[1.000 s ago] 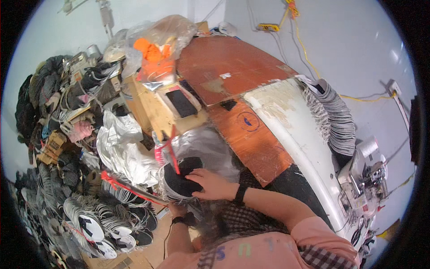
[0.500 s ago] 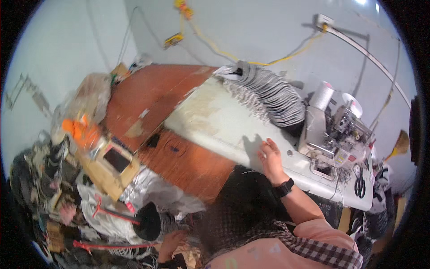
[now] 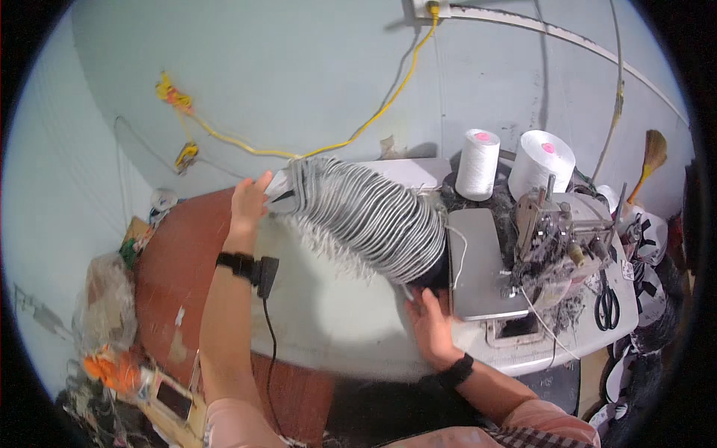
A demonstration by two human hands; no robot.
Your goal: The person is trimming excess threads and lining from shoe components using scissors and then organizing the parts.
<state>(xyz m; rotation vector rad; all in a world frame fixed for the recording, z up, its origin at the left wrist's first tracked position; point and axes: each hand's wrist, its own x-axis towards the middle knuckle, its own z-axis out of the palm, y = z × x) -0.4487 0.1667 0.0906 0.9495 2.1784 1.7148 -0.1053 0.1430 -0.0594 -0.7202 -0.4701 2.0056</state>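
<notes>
The person's left hand (image 3: 250, 200) is at the pale end of a fringed grey-and-black textile stack (image 3: 370, 216); whether it grips cannot be told. The stack lies between both hands. The right hand (image 3: 435, 328), fingers apart, meets its dark end. Right of that hand stands an industrial sewing machine (image 3: 560, 235); beyond, white thread cones (image 3: 478, 166).

You have a grey-and-black striped stack (image 3: 370, 220). Your thread cones (image 3: 478, 166) are white; the wall cord (image 3: 348, 142) is yellow.

Yellow cord (image 3: 348, 142), straw broom (image 3: 654, 151), wall socket (image 3: 445, 10)
</notes>
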